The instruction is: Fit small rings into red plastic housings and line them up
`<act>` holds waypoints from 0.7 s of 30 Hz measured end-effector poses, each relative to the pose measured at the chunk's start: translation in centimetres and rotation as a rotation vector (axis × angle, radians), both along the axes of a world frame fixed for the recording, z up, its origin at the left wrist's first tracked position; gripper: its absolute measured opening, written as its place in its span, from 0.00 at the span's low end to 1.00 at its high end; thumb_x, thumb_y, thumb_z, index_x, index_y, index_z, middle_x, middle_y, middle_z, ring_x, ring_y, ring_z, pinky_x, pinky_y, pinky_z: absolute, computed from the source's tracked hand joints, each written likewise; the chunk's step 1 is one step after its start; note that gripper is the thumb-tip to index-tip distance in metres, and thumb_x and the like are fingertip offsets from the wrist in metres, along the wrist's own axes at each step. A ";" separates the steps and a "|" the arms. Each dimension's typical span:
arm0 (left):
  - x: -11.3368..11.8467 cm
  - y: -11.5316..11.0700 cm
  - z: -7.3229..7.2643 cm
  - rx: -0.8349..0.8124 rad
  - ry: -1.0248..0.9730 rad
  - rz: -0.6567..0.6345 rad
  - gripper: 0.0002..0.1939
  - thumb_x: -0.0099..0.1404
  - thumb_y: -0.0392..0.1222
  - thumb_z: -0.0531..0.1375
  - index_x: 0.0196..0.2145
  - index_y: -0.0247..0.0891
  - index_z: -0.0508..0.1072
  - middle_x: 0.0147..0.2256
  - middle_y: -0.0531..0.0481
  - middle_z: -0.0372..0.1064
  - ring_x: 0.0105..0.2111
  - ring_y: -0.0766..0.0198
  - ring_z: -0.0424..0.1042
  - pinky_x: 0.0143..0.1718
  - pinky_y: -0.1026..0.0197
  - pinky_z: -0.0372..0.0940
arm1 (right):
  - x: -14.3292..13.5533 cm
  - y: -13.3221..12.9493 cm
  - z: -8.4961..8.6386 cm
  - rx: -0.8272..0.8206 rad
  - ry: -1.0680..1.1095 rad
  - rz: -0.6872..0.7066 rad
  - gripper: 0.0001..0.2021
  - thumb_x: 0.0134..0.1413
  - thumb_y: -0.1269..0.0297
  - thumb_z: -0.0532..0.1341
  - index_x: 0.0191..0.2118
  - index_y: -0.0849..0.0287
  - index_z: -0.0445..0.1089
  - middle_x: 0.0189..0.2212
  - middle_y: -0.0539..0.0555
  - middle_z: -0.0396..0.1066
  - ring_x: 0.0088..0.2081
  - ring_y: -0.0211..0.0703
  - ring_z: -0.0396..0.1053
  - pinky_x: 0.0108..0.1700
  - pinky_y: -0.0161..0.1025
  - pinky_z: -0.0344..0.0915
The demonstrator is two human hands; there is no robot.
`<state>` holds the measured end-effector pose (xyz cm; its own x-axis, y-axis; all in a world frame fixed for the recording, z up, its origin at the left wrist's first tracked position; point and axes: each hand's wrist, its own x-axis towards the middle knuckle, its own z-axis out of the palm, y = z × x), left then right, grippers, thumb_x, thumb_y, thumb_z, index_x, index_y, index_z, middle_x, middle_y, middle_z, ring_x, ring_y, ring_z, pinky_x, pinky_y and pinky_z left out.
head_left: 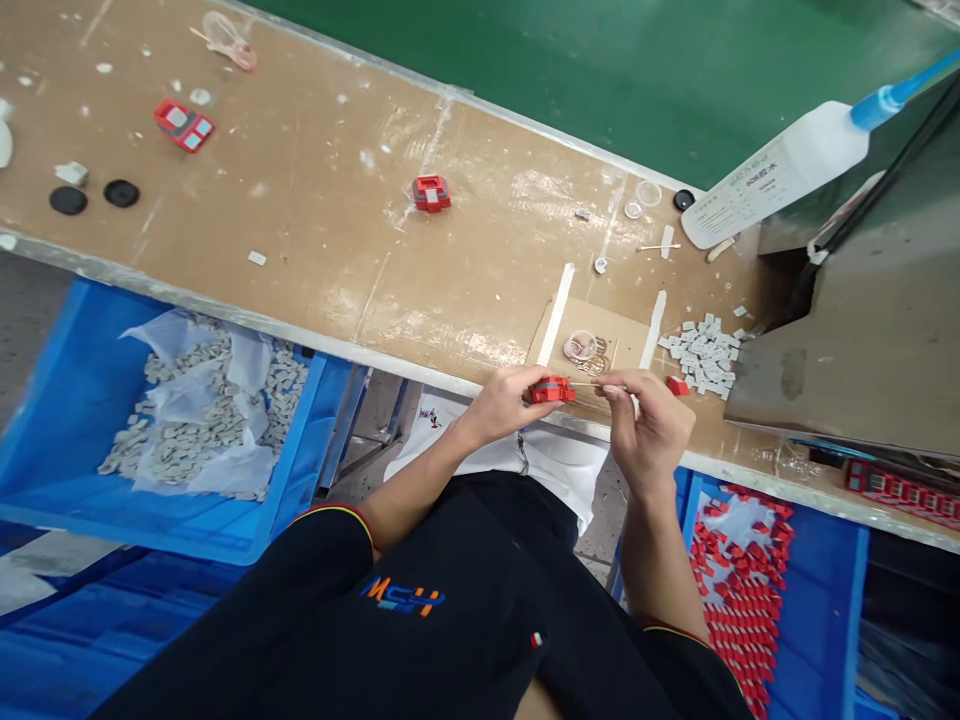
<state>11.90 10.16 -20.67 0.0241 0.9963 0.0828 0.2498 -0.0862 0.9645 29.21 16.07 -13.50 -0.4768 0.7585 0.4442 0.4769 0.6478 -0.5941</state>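
Note:
My left hand [504, 402] grips a small red toy car part [551, 389] at the table's front edge. My right hand [646, 418] pinches a thin stick [583, 384], whose far end reaches the red part. Just beyond the hands is a cardboard piece [625, 335] with a small clear cup [580, 346] and several metal rings [597, 363] on it, between two white strips. To the right of my right hand are a small red piece [677, 386] and a pile of light grey pieces [705, 354].
Red car parts [431, 193] [184, 125] and black discs [121, 193] lie farther off on the brown table [322, 220]. A glue bottle [780, 175] leans at the right. Blue bins [300, 440] [821, 590] with grey and red pieces flank me.

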 end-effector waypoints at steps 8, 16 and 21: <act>0.0 0.0 -0.1 0.003 -0.005 0.006 0.11 0.66 0.41 0.64 0.45 0.34 0.78 0.33 0.47 0.77 0.30 0.66 0.73 0.33 0.64 0.74 | 0.1 -0.3 -0.6 -0.009 -0.078 0.082 0.08 0.68 0.71 0.57 0.36 0.56 0.71 0.30 0.53 0.78 0.32 0.41 0.76 0.35 0.37 0.71; 0.1 -0.1 -0.3 -0.003 -0.009 0.013 0.11 0.67 0.43 0.64 0.43 0.34 0.77 0.33 0.47 0.76 0.30 0.66 0.72 0.32 0.64 0.73 | 0.2 -0.5 -0.5 -0.017 -0.112 0.112 0.08 0.68 0.71 0.57 0.36 0.56 0.71 0.31 0.53 0.78 0.33 0.42 0.76 0.36 0.37 0.71; 0.0 -0.1 -0.2 0.005 -0.013 0.011 0.11 0.66 0.42 0.64 0.44 0.34 0.77 0.33 0.47 0.76 0.30 0.66 0.72 0.33 0.64 0.73 | 0.1 -0.3 -0.6 -0.005 -0.104 0.101 0.08 0.68 0.72 0.57 0.36 0.56 0.70 0.31 0.53 0.77 0.33 0.41 0.76 0.36 0.36 0.71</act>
